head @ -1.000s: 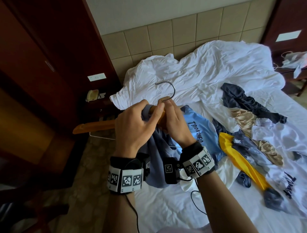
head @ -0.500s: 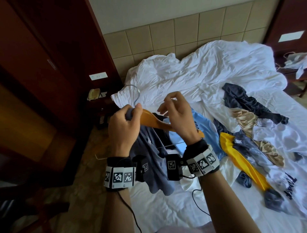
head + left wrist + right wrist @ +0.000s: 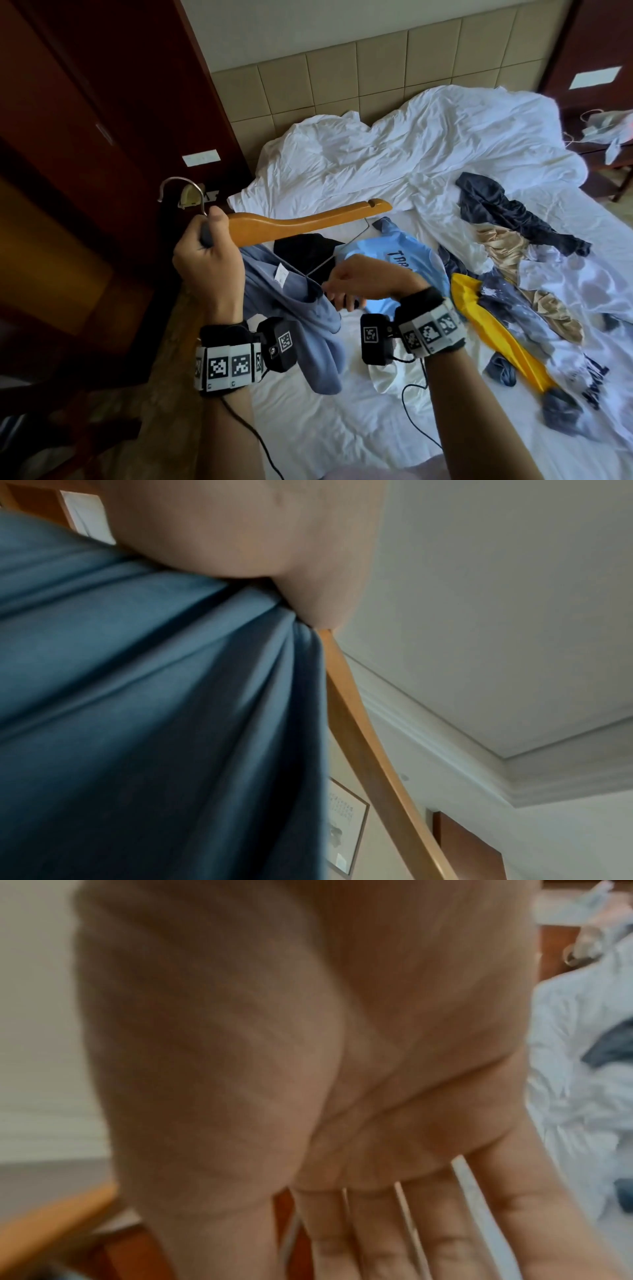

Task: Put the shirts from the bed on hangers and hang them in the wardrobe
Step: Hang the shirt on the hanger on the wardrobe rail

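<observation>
The left hand (image 3: 205, 260) grips the hanger (image 3: 301, 221) at its hook base together with the blue shirt (image 3: 308, 329), which drapes below it over the bed (image 3: 376, 428) edge, while the right hand (image 3: 366, 284) pinches the shirt's collar beneath the hanger.

We see a glossy, smooth wooden hanger (image 3: 301, 222) with a shiny metal hook (image 3: 181, 186). The blue shirt (image 3: 308, 325) is soft matt cloth — the bedsheet (image 3: 394, 164) crumpled white cloth.
</observation>
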Motion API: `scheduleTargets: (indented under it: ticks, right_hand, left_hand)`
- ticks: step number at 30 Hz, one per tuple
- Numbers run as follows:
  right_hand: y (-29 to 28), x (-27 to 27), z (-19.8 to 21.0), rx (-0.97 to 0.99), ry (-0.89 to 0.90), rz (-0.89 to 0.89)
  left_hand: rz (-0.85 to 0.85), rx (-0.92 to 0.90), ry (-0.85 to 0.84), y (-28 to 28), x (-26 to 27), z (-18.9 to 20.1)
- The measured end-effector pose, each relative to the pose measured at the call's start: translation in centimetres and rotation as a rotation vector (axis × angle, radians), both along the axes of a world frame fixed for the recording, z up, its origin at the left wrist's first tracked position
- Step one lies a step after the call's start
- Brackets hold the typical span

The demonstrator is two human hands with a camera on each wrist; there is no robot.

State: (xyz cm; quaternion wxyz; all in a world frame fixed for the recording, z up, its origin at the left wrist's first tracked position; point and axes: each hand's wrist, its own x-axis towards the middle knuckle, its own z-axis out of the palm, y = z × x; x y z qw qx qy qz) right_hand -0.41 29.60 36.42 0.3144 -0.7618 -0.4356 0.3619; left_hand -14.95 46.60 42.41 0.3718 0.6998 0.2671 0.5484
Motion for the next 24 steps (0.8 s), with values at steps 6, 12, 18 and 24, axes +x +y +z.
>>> scheduleTargets:
  ticks: [6, 12, 18, 24]
  right_hand:
    - [2.0, -1.0, -2.6, 0.014, -0.132, -0.089]
    - [2.5, -1.6, -3.0, 0.143, -0.010, -0.063]
    - [2.5, -1.8, -2.7, 0.375, 0.087, -0.097]
    - [2.3, -1.3, -3.3, 0.327, 0.050, -0.116]
  left_hand:
    - [-0.048, -0.004, -0.046, -0.8, -0.3, 0.7]
    - [-0.031, -0.025, -0.084, -0.4, -0.7, 0.7]
    - [-0.026, -0.027, -0.094, -0.5, -0.8, 0.6]
    - [0.004, 0.009, -0.090, -0.2, -1.0, 0.5]
